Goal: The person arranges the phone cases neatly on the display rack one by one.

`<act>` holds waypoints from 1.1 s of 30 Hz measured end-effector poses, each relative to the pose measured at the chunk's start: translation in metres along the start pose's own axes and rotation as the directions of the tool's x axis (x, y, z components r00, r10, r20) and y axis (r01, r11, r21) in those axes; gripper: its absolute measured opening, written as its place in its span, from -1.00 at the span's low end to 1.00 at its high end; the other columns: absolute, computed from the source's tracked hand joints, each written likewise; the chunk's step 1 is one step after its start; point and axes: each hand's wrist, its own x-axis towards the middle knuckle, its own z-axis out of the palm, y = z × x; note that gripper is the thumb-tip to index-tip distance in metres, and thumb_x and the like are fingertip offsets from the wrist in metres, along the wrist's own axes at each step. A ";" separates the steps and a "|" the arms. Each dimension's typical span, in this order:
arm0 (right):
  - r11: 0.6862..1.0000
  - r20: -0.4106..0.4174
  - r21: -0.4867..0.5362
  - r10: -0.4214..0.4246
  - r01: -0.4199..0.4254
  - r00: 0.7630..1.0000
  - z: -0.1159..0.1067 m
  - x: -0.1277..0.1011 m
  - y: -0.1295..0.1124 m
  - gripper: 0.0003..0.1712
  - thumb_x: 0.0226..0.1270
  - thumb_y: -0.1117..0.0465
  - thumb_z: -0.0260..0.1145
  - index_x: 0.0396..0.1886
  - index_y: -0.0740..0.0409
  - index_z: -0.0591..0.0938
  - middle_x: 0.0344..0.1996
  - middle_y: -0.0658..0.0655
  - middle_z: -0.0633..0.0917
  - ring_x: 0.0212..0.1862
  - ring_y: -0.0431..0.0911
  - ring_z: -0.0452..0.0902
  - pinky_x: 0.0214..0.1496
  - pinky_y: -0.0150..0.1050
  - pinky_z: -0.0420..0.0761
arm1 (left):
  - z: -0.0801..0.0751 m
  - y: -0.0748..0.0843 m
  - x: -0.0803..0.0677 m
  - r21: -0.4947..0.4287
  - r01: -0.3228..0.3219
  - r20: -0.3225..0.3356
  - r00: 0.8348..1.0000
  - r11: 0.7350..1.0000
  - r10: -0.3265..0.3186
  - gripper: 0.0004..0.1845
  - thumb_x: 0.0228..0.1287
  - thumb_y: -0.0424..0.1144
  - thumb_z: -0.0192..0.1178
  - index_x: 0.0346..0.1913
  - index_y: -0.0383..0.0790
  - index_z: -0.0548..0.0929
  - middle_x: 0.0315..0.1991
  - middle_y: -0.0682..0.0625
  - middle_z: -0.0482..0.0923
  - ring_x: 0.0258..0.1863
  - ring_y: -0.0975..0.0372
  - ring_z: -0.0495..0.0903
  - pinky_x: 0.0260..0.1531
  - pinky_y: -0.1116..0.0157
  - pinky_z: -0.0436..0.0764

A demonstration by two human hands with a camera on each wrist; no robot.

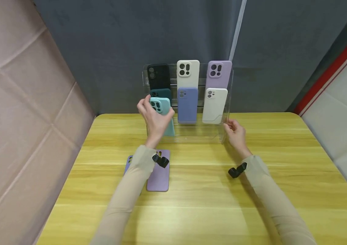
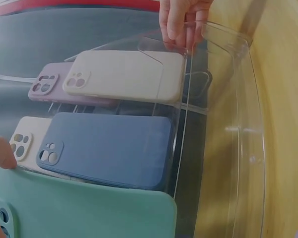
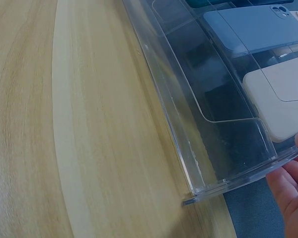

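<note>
A clear acrylic display rack point(image 1: 192, 136) stands at the back of the yellow table and holds several phone cases in tiers. My left hand point(image 1: 153, 119) grips a mint-green case point(image 1: 162, 105) at the rack's lower left tier, the thumb point(image 2: 0, 153) on its edge. The mint case point(image 2: 89, 213) overlaps a blue case point(image 2: 109, 148). My right hand point(image 1: 236, 132) holds the rack's right side wall at the front corner, its fingers point(image 2: 181, 20) over the clear edge. From the right wrist, those fingers point(image 3: 293, 188) sit by the rack's corner point(image 3: 228, 186).
The rack also carries black point(image 1: 158, 75), cream point(image 1: 187, 73), lilac point(image 1: 219, 73), dark teal point(image 1: 160, 92) and white point(image 1: 214, 105) cases. A lilac case point(image 1: 159, 178) and a bluish one point(image 1: 128, 162) lie on the table under my left forearm. A grey wall stands behind.
</note>
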 end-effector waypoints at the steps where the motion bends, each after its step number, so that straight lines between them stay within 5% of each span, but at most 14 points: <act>1: 1.000 0.002 0.001 0.003 -0.003 1.000 0.000 0.000 -0.001 -0.71 0.31 0.44 0.15 -0.05 0.59 0.51 -0.15 0.50 0.61 -0.30 -0.44 0.46 -0.20 -0.71 0.45 | 0.001 -0.001 0.000 0.011 -0.008 -0.004 1.000 1.000 0.008 -0.19 -0.17 -0.17 0.35 0.22 -0.34 0.28 0.05 -0.21 0.13 0.07 0.03 0.18 0.06 0.19 0.36; 14: 1.000 -0.008 -0.019 -0.019 0.019 1.000 0.003 0.012 0.042 -0.67 0.34 0.30 0.18 -0.01 0.47 0.55 -0.14 0.42 0.64 -0.31 -0.56 0.43 -0.21 -0.73 0.44 | 0.018 -0.019 -0.012 0.100 -0.046 -0.058 0.997 0.994 0.052 -0.19 -0.14 -0.20 0.38 0.23 -0.36 0.29 0.07 -0.21 0.14 0.06 -0.01 0.21 0.05 0.14 0.37; 33: 1.000 -0.007 0.000 -0.016 0.016 1.000 0.001 -0.002 -0.001 -0.71 0.31 0.43 0.15 -0.05 0.59 0.52 -0.16 0.49 0.62 -0.30 -0.45 0.46 -0.23 -0.72 0.43 | 0.024 -0.033 -0.028 0.161 -0.048 -0.053 0.997 0.986 0.057 -0.18 -0.12 -0.21 0.39 0.26 -0.36 0.30 0.10 -0.22 0.19 0.07 -0.04 0.19 0.00 0.07 0.40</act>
